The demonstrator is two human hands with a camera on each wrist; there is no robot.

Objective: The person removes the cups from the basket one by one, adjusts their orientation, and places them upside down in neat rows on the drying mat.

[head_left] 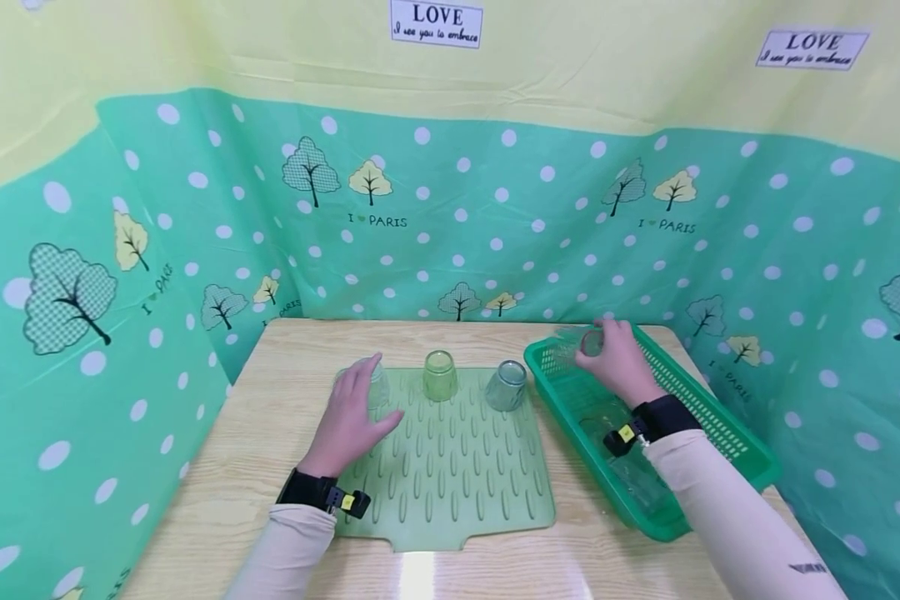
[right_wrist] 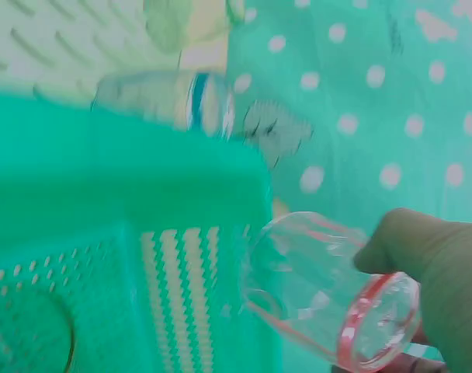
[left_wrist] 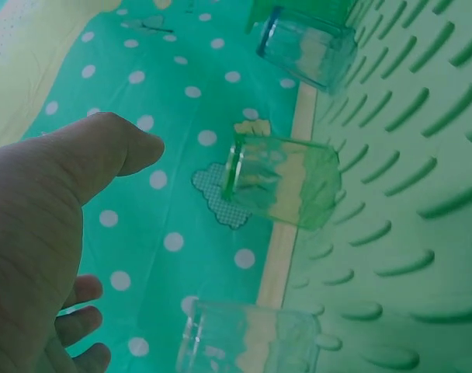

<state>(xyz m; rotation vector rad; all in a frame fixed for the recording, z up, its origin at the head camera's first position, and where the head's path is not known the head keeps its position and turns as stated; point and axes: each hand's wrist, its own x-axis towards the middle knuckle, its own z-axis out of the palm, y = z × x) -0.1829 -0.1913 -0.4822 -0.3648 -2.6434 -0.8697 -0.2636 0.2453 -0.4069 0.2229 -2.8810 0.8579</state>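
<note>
Glass first: the clear glassware (head_left: 606, 421) lying in the nearer part of the green perforated basket (head_left: 648, 527), at the right, should be light and stiff, slick on its smooth sides and apt to chip if pieces knock together; pinch a piece round its wall rather than across a thin rim. Farther off, at the basket's far end, your right hand (head_left: 621, 362) holds the red-banded glass tumbler (right_wrist: 321, 291), which lies tilted with thumb and fingers round its red-banded end; that end looks thick and a firm hold for you, while the clear wall beyond would probably suit only a gentle squeeze. Now count, again from near to far: one pale green ribbed drying mat (head_left: 450, 475) on one wooden table (head_left: 487, 571); your left hand (head_left: 348, 421), over the mat's left side, fingers spread wide and gripping nothing; one basket, its glassware too see-through for you to number surely; one tumbler in your right hand; then three tumblers along the mat's far edge, apparently mouth down: one pale clear tumbler (head_left: 378, 392) partly behind your left hand, one green tumbler (head_left: 439, 379) in the middle, one bluish tumbler (head_left: 506, 387) at the right. Behind stands the dotted curtain (head_left: 495, 250).
</note>
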